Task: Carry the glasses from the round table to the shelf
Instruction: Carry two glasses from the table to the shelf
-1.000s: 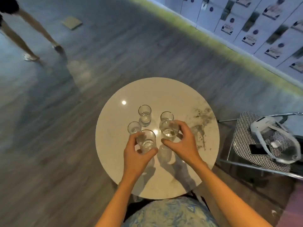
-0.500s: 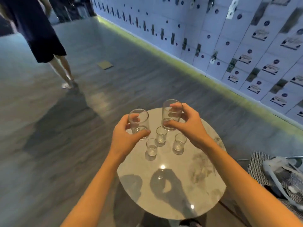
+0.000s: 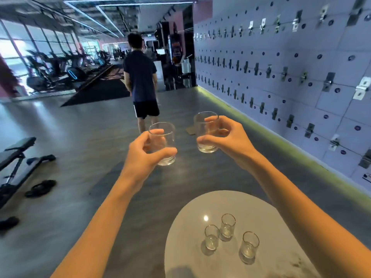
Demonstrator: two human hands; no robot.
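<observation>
Up in front of the camera, both arms are reaching out and each hand is gripping one clear tumbler. The left hand [image 3: 143, 155] is wrapping its fingers [image 3: 154, 132] round the back of the left glass [image 3: 163, 144], thumb pressing across the front near the base, so it's closed snug on it. The right hand [image 3: 228, 140] is doing the same with the right glass [image 3: 206, 132], thumb low on the near side, fingers curling over by the rim. Both glasses are sitting upright in the air, near each other but not touching, and look pretty much empty apart from the thick bottoms.

Down at the bottom right, the round white surface [image 3: 230, 201] is carrying three more small glasses: a rear one [image 3: 227, 225], one just left of it [image 3: 211, 237], and one off to the right [image 3: 249, 245]. All three are standing upright, close together.

Further out, a person in dark shorts [image 3: 141, 81] is standing with their back to the camera on the grey floor [image 3: 84, 137]. A wall of lockers [image 3: 291, 73] is running along the right, a weight bench [image 3: 18, 155] is sitting on the left with dark sandals [image 3: 40, 188] beside it, and blurry gym machines [image 3: 60, 69] are lining the far left.
</observation>
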